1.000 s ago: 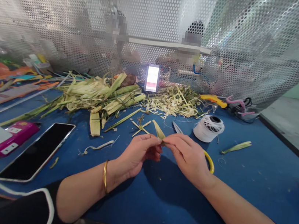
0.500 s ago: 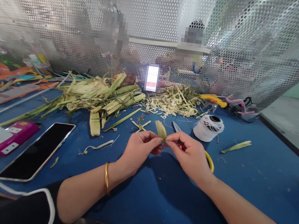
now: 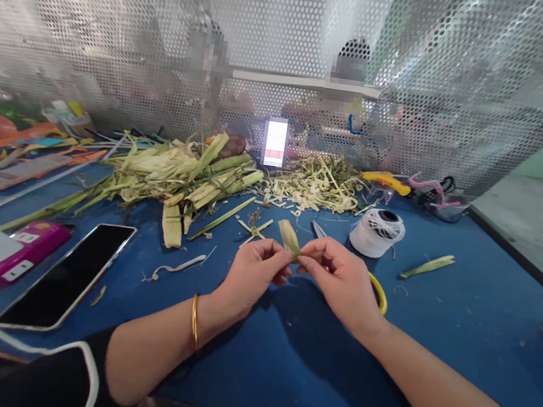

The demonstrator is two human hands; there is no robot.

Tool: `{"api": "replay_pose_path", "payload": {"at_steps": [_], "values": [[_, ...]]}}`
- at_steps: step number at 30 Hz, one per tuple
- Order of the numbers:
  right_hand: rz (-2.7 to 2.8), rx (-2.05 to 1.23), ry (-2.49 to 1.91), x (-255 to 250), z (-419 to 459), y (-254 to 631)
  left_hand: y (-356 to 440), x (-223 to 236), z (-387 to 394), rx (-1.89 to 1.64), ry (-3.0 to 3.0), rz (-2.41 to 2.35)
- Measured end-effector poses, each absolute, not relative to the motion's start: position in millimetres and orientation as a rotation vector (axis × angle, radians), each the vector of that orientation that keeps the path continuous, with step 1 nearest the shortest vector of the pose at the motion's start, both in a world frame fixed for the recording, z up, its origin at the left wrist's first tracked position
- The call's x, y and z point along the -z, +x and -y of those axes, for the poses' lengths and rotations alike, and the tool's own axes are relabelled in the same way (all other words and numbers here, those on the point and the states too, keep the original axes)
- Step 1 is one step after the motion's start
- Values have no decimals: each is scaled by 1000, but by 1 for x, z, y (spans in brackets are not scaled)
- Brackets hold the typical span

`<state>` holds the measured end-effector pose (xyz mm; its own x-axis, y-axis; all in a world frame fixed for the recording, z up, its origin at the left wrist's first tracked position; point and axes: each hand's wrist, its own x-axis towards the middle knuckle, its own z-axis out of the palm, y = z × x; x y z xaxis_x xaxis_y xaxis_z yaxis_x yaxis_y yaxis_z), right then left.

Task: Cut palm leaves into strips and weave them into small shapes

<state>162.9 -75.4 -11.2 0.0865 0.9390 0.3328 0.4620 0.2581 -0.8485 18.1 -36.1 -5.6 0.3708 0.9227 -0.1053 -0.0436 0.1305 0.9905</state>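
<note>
My left hand [image 3: 248,276] and my right hand [image 3: 341,279] meet above the blue table [image 3: 281,353], fingertips pinched together on a short pale green leaf strip [image 3: 289,238] that sticks up between them. Both hands are closed on it. Yellow-handled scissors [image 3: 378,291] lie on the table just behind my right hand, partly hidden by it. A gold bangle sits on my left wrist.
A pile of long green leaves [image 3: 179,174] and a heap of cut scraps [image 3: 314,186] lie at the back. A white thread spool [image 3: 377,232], a black phone [image 3: 67,272], a pink case [image 3: 12,251] and a loose leaf piece [image 3: 427,266] are around. A perforated metal screen [image 3: 122,41] stands behind; people sit beyond it.
Both hands have shifted slightly up and away while working the leaf strip; its free end now stands more upright between the fingertips.
</note>
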Motion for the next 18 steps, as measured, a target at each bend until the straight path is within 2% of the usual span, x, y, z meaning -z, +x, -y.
{"api": "replay_pose_path", "payload": {"at_steps": [6,18], "values": [[1949,-1,-1165,14,76,169,16,8,34,-797,1017,-854],[1878,-164,-1194,12,74,168,13,6,34,-725,869,-812]]}}
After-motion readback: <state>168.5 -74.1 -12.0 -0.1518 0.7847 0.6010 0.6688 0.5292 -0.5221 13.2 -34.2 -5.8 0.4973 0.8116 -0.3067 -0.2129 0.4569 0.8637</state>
